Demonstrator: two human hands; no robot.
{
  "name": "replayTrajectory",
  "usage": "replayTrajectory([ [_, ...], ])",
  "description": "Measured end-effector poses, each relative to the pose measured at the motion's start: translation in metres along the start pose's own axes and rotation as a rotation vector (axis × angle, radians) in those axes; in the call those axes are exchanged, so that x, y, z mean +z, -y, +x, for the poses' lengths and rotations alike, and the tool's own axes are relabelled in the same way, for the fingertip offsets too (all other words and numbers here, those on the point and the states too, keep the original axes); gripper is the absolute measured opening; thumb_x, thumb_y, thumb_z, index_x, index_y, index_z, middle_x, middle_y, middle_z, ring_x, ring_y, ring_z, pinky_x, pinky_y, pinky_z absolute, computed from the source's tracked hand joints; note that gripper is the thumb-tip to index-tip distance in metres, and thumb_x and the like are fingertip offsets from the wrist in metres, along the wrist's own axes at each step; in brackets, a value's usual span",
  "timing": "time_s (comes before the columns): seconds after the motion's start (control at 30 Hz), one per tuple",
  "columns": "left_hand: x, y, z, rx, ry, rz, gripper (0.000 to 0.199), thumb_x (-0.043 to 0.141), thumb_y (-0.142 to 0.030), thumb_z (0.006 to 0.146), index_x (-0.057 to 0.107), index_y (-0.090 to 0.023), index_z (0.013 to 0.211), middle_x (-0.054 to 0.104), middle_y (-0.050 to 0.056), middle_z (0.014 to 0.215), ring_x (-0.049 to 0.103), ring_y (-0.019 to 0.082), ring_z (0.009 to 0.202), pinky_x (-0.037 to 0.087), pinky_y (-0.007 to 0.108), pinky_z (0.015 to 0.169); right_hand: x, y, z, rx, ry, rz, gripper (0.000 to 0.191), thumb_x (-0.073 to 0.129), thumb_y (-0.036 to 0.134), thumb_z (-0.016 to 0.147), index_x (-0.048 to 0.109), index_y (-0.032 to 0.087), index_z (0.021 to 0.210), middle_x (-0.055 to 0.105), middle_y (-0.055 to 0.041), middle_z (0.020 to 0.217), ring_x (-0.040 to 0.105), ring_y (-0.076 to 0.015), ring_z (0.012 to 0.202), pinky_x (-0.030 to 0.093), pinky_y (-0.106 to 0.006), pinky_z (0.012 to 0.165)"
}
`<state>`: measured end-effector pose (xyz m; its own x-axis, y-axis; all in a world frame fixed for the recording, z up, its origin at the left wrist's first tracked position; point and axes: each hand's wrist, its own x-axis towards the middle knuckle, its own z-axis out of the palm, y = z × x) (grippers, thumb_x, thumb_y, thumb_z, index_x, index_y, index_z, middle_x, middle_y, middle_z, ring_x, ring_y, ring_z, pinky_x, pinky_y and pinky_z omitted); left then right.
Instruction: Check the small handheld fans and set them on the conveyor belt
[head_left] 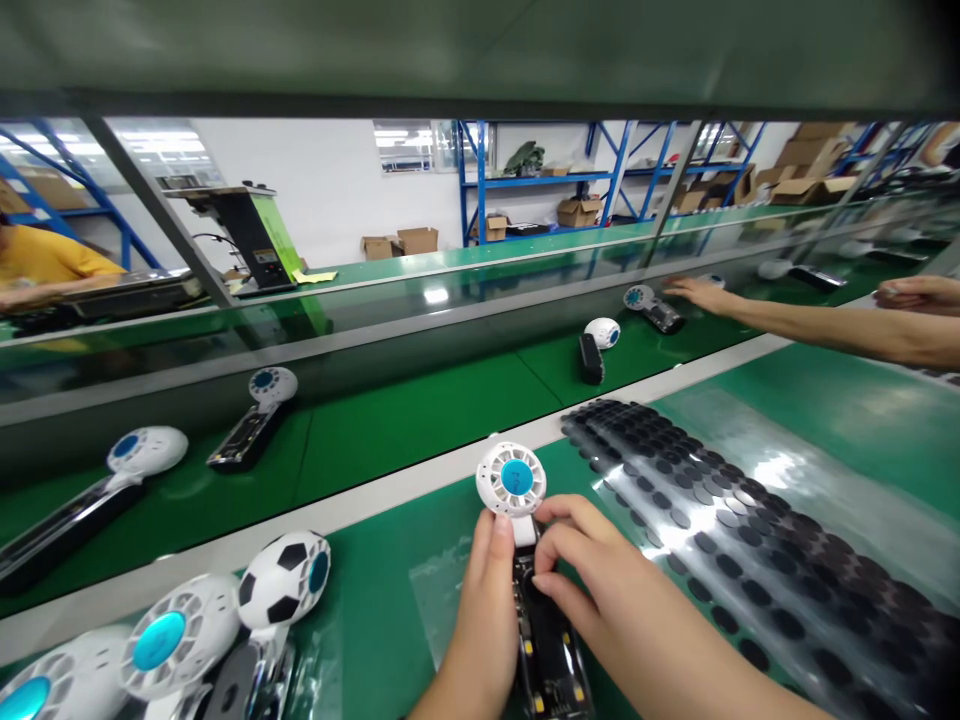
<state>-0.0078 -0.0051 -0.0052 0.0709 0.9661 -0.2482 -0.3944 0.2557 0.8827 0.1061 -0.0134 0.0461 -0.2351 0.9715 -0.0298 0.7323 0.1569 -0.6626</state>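
A device with a round white vented head, a blue centre disc and a black body [553, 650] with small yellow parts lies between my hands at the bottom centre. My left hand [480, 610] holds it from the left side, thumb near the white neck. On the right, my right hand [600, 570] has its fingers bent against the neck and the upper body. Whether its fingertips pinch a smaller piece cannot be made out. Clear plastic film [435, 600] lies beneath. Sheets of black round discs [720, 510] are spread on the green table to the right.
Several similar devices, one with a football pattern [285, 580], sit at the lower left. More devices [255, 420] lie on the green conveyor [420, 410] beyond the pale rail. Another person's hand [701, 295] reaches over the belt at right. A person in yellow [60, 250] is at far left.
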Motion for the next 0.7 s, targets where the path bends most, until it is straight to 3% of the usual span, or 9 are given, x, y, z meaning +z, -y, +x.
replayTrajectory([
  [0.2,-0.001,0.004,0.002,0.007,0.035,-0.073,0.041,0.046,-0.049,0.08,0.059,-0.018,0.102,0.063,0.008,0.107,0.052,0.024,0.104,0.033,0.034,0.094,0.009,-0.011,-0.006,-0.053,-0.104,-0.055,0.016,0.046,0.01,0.078,0.05,0.023,0.069,0.051,-0.0001,0.111,0.049,-0.0196,0.104,0.046,-0.036,0.082],
  [0.3,-0.002,0.004,0.003,-0.035,0.074,-0.15,0.037,0.047,-0.046,0.081,0.056,-0.019,0.106,0.061,0.007,0.11,0.052,0.022,0.103,0.035,0.032,0.091,0.012,-0.014,-0.007,0.009,-0.123,-0.014,0.014,0.045,0.016,0.079,0.053,0.024,0.072,0.047,-0.0007,0.119,0.041,-0.0221,0.115,0.042,-0.041,0.089],
  [0.37,-0.002,0.002,0.003,-0.085,0.093,-0.214,0.036,0.051,-0.04,0.08,0.051,-0.021,0.11,0.061,0.006,0.108,0.055,0.022,0.099,0.038,0.031,0.085,0.013,-0.015,-0.006,0.085,-0.132,0.094,0.014,0.047,0.02,0.078,0.054,0.027,0.088,0.039,-0.0013,0.128,0.035,-0.0221,0.122,0.037,-0.044,0.096],
  [0.47,-0.002,0.0,0.003,-0.142,0.106,-0.263,0.044,0.059,-0.032,0.073,0.044,-0.021,0.112,0.063,0.005,0.094,0.059,0.021,0.087,0.043,0.03,0.074,0.013,-0.022,-0.005,0.18,-0.136,0.324,0.037,0.046,0.027,0.08,0.04,0.029,0.116,0.032,-0.004,0.135,0.03,-0.0191,0.127,0.033,-0.041,0.102],
  [0.6,-0.001,-0.003,0.003,-0.118,0.134,-0.208,0.055,0.068,-0.025,0.064,0.039,-0.02,0.11,0.061,0.003,0.081,0.059,0.018,0.068,0.044,0.029,0.062,0.006,-0.038,-0.019,0.23,-0.191,0.441,0.042,0.036,0.041,0.087,0.029,0.029,0.126,0.037,-0.006,0.135,0.04,-0.02,0.121,0.042,-0.038,0.095],
  [0.7,-0.002,0.0,0.004,-0.107,0.155,-0.147,0.06,0.07,-0.021,0.061,0.034,-0.02,0.109,0.06,0.005,0.086,0.057,0.016,0.068,0.044,0.029,0.063,0.002,-0.047,-0.044,0.142,-0.188,0.304,0.037,0.041,0.039,0.086,0.041,0.029,0.122,0.045,-0.0054,0.13,0.05,-0.0213,0.112,0.046,-0.034,0.091],
])
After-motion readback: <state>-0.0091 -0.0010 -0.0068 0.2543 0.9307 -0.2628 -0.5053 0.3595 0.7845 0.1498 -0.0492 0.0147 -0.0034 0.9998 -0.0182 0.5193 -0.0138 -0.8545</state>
